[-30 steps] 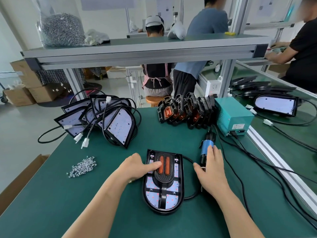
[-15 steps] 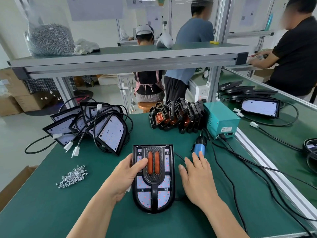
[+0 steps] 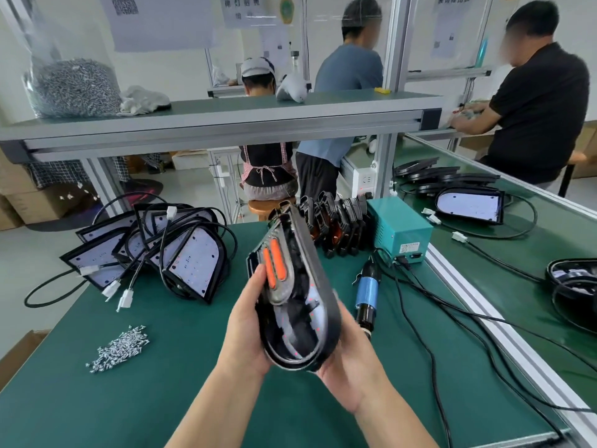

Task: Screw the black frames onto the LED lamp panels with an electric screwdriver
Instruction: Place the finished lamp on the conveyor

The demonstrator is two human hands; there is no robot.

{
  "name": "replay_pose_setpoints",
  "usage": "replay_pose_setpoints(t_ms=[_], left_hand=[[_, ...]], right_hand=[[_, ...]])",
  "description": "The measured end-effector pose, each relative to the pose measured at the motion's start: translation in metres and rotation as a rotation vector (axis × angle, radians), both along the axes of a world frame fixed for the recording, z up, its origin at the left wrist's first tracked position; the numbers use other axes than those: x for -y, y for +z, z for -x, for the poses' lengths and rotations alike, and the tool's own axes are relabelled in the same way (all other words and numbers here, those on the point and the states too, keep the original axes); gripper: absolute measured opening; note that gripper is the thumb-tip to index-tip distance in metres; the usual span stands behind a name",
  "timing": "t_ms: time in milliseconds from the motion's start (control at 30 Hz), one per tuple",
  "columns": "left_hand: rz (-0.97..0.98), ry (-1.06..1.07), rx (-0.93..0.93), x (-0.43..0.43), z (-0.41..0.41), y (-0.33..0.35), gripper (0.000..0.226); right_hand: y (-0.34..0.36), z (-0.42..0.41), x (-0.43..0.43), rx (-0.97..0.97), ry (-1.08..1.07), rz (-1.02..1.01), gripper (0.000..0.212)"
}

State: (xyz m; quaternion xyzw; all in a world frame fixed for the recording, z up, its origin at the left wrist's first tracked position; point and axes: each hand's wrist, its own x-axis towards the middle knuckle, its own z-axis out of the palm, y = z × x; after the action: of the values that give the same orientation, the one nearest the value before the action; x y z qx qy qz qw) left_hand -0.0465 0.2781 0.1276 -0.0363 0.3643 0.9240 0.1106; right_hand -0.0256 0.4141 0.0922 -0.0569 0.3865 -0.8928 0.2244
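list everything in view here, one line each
framed lamp panel: one, black and orange, held above table, tilted
electric screwdriver: one, blue and black, table, right of hands
loose screws: one pile, silver, table left
LED panels: several, white, back left
black frames: one row, black, back centre
power box: one, teal, back right
bag of screws: one, clear, shelf left
other people: three, behind the shelf
left hand: one, grips panel's left edge
right hand: one, holds it from below

My bare left forearm reaches up from the lower edge. My left hand (image 3: 247,331) grips the left side of the black-framed, round-ended lamp panel with orange strips (image 3: 292,295), thumb laid on its face. My right hand (image 3: 353,360) holds its lower right edge from beneath, palm upturned, fingers hidden behind it.
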Motion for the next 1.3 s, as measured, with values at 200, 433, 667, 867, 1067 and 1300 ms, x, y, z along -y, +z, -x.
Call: replay_pose_setpoints(t_ms=[200,433,667,867,1067,1300], left_hand=[[0.563,0.113,-0.063,-0.016,0.011,0.011,0.03],[0.725,0.057,-0.046,-0.029,0.014,0.009,0.027],[0.699,-0.02,-0.071,-0.046,0.018,-0.009,0.053],[0.991,0.26,0.035,-0.02,0.028,-0.045,0.023],[1.355,0.343,0.051,-0.005,0.022,-0.078,0.016],[1.454,0.512,-0.121,-0.017,0.016,-0.081,0.019]], right_hand=[[0.002,0.0,-0.029,-0.118,0.113,0.359,0.085],[-0.006,-0.002,-0.053,-0.189,-0.044,0.012,0.06],[0.007,0.003,-0.092,-0.21,-0.32,-0.139,0.087],[0.018,0.037,-0.174,-0.098,-0.604,-0.147,0.096],[0.012,0.087,-0.246,0.07,-0.907,-0.092,0.055],[-0.005,0.135,-0.303,0.296,-1.171,-0.141,0.103]])
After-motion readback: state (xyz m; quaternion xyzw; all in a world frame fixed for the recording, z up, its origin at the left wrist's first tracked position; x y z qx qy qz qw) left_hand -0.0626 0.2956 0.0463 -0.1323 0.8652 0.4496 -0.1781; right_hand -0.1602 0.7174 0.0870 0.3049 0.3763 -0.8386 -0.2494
